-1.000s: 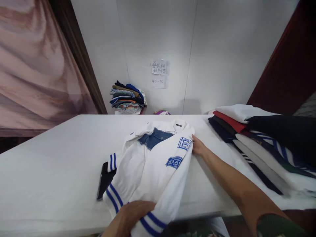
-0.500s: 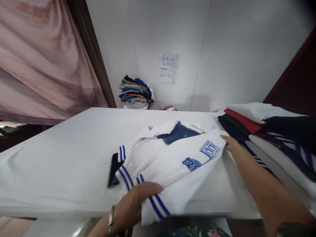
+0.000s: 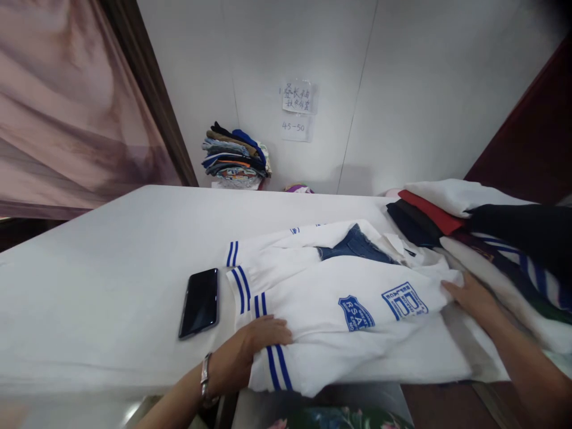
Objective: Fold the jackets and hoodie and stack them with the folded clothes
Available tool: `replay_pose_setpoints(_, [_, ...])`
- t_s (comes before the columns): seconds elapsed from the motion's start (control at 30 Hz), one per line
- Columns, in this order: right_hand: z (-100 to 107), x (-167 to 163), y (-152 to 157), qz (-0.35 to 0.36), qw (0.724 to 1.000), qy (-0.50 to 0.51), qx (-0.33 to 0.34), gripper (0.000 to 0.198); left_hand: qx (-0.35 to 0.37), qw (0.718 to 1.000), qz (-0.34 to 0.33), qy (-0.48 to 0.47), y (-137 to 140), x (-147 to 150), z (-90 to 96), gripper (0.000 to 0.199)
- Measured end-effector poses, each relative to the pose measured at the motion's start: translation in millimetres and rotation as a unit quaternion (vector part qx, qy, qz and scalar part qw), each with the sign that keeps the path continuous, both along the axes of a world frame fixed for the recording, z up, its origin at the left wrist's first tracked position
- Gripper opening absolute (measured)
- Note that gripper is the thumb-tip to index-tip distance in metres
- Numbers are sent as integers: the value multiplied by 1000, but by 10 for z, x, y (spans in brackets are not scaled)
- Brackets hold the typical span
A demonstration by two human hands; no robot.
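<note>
A white long-sleeved jacket [image 3: 313, 280] lies across the table, with blue double stripes at its cuffs and hem and blue printed badges on it. Dark blue denim [image 3: 357, 245] shows inside its neck opening. My left hand [image 3: 261, 339], a metal bracelet at its wrist, is closed on the near sleeve just above the striped cuff; its thumb is hidden. At the jacket's shoulder end, my right hand [image 3: 469, 298] pinches the white cloth. A black phone [image 3: 199, 302] lies left of the striped hem, apart from my left hand.
Folded clothes in white, red and dark colours [image 3: 447, 217] are heaped on the table's right side. Behind the white table [image 3: 111, 256], another clothes stack [image 3: 236, 155] stands by the wall. Handwritten paper signs [image 3: 297, 98] hang there. A pink curtain [image 3: 75, 107] is at left.
The jacket has shifted right and lies flatter, uncovering the phone. My right hand has moved right and down with the shoulder cloth; my left hand stays near the cuff. The view has shifted slightly.
</note>
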State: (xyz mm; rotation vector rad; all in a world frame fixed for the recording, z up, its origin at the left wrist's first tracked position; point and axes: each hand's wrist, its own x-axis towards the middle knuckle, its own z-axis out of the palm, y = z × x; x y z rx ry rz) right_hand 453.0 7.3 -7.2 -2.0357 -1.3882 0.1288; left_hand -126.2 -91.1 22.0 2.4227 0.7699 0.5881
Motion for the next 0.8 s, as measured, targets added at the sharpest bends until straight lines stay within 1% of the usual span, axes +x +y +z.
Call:
replay_pose_setpoints(0.03, [56, -64, 68, 9, 997, -72, 14, 39, 4, 1000, 6, 2, -19, -3, -8, 47])
replay_pose_setpoints(0.1, [166, -265, 226, 46, 985, -165, 38, 50, 10, 1000, 21, 8, -49, -4, -33, 45])
replay_pose_setpoints(0.17, [253, -545, 411, 131, 966, -215, 67, 51, 8, 999, 28, 20, -68, 2, -64, 44])
replay_pose_setpoints(0.27, [318, -1064, 701, 252, 950, -168, 77, 52, 3, 999, 33, 36, -83, 27, -85, 43])
replay_pose_setpoints(0.33, [325, -1445, 870, 324, 932, -144, 73, 51, -2, 998, 37, 45, -96, 55, -62, 43])
replay_pose_setpoints(0.43, [321, -2027, 1063, 442, 885, -137, 54, 50, -19, 997, 54, 59, -126, 103, 14, 41])
replay_pose_setpoints(0.5, [336, -2394, 1171, 500, 853, -147, 32, 51, -26, 996, 62, 56, -145, 130, 56, 41])
replay_pose_setpoints(0.6, [390, -2881, 1324, 559, 811, -173, -5, 56, -29, 996, 67, 43, -162, 151, 69, 41])
replay_pose_setpoints(0.67, [421, -3159, 1410, 586, 787, -189, -37, 62, -35, 996, 69, 43, -167, 155, 58, 41])
replay_pose_setpoints(0.73, [425, -3393, 1477, 584, 780, -209, -82, 70, -42, 996, 69, 47, -168, 155, 51, 41])
replay_pose_setpoints(0.8, [399, -3573, 1529, 560, 784, -233, -129, 78, -44, 996, 67, 48, -166, 154, 56, 41])
